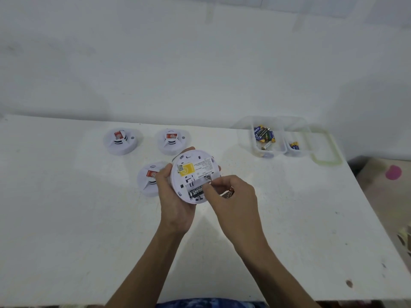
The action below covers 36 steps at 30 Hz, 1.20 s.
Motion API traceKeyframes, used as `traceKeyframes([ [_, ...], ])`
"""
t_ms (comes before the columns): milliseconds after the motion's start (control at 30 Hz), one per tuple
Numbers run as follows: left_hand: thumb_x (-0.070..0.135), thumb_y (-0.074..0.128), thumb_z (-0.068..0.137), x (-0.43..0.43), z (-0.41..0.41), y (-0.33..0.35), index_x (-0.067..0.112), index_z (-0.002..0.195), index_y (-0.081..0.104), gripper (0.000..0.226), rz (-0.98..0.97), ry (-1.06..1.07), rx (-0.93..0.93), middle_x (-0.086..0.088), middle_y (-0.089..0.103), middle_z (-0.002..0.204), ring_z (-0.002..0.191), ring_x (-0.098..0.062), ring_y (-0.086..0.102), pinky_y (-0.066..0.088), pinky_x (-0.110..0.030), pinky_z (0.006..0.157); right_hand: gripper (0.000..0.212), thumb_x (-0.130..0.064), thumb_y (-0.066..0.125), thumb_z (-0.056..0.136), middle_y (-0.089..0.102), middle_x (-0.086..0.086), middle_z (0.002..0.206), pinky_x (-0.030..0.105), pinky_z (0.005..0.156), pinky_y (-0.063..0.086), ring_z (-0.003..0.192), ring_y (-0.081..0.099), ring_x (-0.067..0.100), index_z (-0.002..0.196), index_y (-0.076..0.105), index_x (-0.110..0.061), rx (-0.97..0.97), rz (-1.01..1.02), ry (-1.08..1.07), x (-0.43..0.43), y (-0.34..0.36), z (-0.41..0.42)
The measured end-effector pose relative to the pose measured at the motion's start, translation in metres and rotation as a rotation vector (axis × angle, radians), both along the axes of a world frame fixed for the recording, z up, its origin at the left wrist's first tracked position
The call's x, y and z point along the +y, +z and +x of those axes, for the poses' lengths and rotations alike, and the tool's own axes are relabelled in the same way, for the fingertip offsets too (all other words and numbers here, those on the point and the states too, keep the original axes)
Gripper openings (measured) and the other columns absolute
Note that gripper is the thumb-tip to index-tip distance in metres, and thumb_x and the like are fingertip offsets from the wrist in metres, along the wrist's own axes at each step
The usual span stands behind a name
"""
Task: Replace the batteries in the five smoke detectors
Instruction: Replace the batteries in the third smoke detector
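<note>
Left hand [174, 196] grips detector [196, 162]. Right hand [235, 197] fingers [209, 186], curled round spare battery [230, 192], sit just right of empty slot [195, 182]; slot axis left-right.

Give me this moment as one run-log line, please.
left hand holds detector back up | seated battery in bay | right hand holds loose battery, reaching into bay

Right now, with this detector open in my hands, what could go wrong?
The right hand holds a loose battery while working at the slot; it could slip and fall. The detector is tilted, gripped by the left hand; a hard push might knock it loose.
</note>
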State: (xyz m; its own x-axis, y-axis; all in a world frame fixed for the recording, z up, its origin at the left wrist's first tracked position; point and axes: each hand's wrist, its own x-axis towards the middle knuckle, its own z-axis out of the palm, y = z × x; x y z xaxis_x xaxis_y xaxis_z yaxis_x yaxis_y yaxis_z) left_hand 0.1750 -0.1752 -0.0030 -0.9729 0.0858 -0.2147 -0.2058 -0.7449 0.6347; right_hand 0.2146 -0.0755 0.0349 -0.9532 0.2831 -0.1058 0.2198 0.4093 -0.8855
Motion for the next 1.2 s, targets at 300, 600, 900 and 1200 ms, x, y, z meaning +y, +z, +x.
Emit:
traceKeyframes([
  [300,0.051,0.033,0.078,0.002,0.001,0.001,0.02,0.118,0.06,0.057,-0.04,0.038,0.013,-0.007,0.069,0.112,0.106,-0.028,0.064,0.057,-0.033,0.073,0.016,-0.033,0.07,0.083,0.061,-0.016,0.085,0.011,0.064,0.049,0.08,0.061,0.005,0.088,0.057,-0.027,0.0,-0.088,-0.057,-0.006,-0.001,0.003],
  [600,0.048,0.034,0.078,0.004,0.003,0.004,0.029,0.1,0.071,0.047,-0.107,0.042,0.062,-0.003,0.071,0.108,0.101,-0.021,0.067,0.058,-0.034,0.077,0.03,-0.037,0.071,0.082,0.058,-0.01,0.081,0.006,0.061,0.044,0.073,0.058,0.006,0.083,0.043,-0.026,0.084,-0.014,-0.05,-0.008,0.002,0.009],
  [900,0.039,0.028,0.093,0.009,0.007,-0.003,0.017,0.12,0.06,0.048,-0.085,0.026,0.037,-0.01,0.066,0.116,0.106,-0.025,0.063,0.055,-0.03,0.071,0.027,-0.018,0.069,0.085,0.053,-0.021,0.083,0.004,0.058,0.046,0.078,0.059,-0.009,0.094,0.043,-0.02,0.153,-0.051,-0.003,-0.007,0.005,0.008],
  [1200,0.044,0.037,0.089,0.012,0.006,-0.01,0.01,0.135,0.05,0.059,-0.033,0.051,-0.032,-0.023,0.048,0.139,0.131,-0.041,0.043,0.033,-0.056,0.109,0.023,-0.009,0.064,0.084,0.058,-0.01,0.076,0.015,0.055,0.044,0.062,0.053,0.002,0.093,0.045,-0.02,0.162,-0.054,0.09,0.034,0.006,-0.003],
])
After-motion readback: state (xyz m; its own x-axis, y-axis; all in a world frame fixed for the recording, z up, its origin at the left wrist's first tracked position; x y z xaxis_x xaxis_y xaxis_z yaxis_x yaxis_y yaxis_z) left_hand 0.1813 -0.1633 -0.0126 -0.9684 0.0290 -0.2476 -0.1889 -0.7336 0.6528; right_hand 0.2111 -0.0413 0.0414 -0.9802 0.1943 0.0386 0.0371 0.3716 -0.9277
